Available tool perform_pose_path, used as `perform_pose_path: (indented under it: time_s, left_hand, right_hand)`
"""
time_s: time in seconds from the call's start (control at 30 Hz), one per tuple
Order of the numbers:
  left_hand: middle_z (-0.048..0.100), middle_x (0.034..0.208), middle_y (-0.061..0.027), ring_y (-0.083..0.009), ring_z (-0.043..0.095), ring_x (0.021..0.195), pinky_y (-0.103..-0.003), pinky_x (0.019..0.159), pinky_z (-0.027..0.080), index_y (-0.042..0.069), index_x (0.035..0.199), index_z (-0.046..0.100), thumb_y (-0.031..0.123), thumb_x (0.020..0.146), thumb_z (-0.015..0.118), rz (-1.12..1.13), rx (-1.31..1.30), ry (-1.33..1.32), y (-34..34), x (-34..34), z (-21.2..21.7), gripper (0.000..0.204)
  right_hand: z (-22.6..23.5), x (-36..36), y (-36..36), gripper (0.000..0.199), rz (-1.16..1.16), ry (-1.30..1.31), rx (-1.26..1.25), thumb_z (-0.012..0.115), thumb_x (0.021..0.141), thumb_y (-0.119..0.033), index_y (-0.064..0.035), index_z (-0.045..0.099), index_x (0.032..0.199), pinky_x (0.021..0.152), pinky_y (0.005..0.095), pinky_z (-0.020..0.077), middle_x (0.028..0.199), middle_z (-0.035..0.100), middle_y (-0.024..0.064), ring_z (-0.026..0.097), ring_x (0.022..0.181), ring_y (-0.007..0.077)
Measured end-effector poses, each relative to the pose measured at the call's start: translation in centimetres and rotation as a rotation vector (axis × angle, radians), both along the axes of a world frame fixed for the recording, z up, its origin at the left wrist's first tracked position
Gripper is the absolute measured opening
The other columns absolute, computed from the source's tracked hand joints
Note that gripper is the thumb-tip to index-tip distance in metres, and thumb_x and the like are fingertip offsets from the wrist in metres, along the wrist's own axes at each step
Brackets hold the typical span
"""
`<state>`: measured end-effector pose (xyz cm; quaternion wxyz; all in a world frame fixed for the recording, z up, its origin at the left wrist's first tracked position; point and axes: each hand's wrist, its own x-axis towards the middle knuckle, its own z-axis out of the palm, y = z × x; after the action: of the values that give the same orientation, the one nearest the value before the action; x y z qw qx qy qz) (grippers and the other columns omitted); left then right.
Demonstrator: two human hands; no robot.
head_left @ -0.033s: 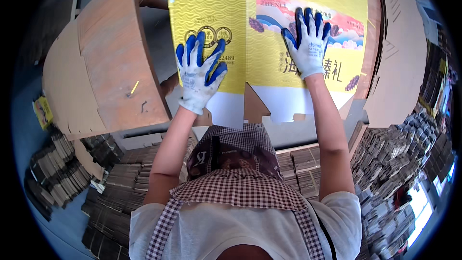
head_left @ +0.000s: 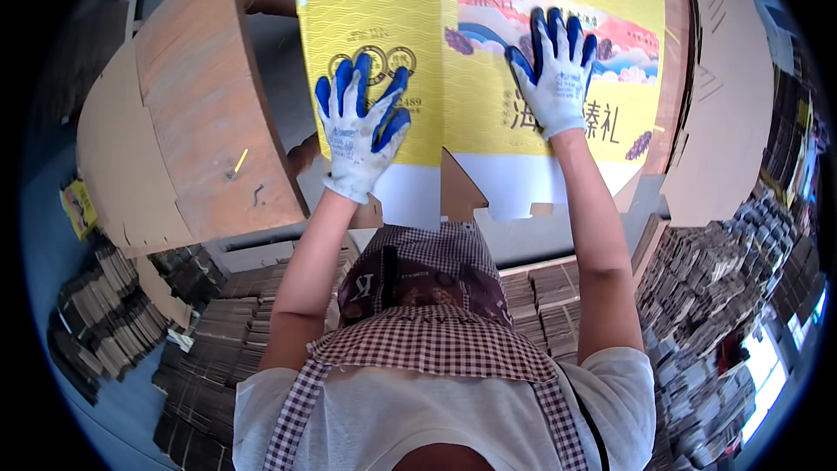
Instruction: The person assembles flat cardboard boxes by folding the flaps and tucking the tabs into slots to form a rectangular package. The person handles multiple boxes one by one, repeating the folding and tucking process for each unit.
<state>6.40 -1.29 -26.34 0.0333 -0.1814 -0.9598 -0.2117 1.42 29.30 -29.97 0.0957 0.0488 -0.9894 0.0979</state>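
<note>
A flat printed cardboard box blank [head_left: 540,135], yellow with white flaps along its near edge, lies before me. My left hand [head_left: 362,126], in a white glove with blue-coated fingers, presses flat on its narrower left panel. Its fingers are spread over printed ring emblems. My right hand [head_left: 558,74], gloved the same way, rests palm down on the wider right panel, across a pink and blue picture band. Neither hand grips anything. Between the panels runs a straight vertical crease, and a notch at the near edge shows brown board beneath.
To the left stands a brown wooden board [head_left: 205,113] with a gap beside the blank. Plain brown cardboard [head_left: 728,96] lies at the right. Bundled stacks of flat cardboard [head_left: 209,358] stand on the floor around me, with more piles [head_left: 697,288] at the right.
The view has shifted very slightly, with the blank and boards a little further left. Both hands keep their places on the blank.
</note>
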Motion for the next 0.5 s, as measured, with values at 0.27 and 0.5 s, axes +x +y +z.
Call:
perform_pose_path:
  time_s: [0.27,0.5]
  left_hand:
    - [0.044,0.148,-0.0197,-0.0413,0.032,0.143,-0.060,0.117,0.016,0.023,0.121,0.071,0.029,0.077,0.078,-0.022,-0.097,0.026,1.0,-0.2,-2.2,0.045]
    - [0.043,0.150,-0.0170,-0.0388,0.032,0.143,-0.058,0.118,0.016,0.025,0.126,0.070,0.029,0.080,0.075,-0.034,-0.176,0.022,1.3,-0.3,-2.5,0.046]
  right_hand:
    - [-0.8,0.3,0.4,0.073,-0.020,0.001,-0.032,0.058,0.092,-0.056,-0.0229,0.038,0.154,0.120,0.0583,0.0069,0.156,0.039,0.0103,0.025,0.148,0.0354]
    - [1.3,0.3,0.2,0.076,-0.003,0.016,-0.116,0.069,0.086,-0.041,-0.0075,0.041,0.149,0.117,0.0627,0.0175,0.148,0.044,0.0226,0.033,0.140,0.0455]
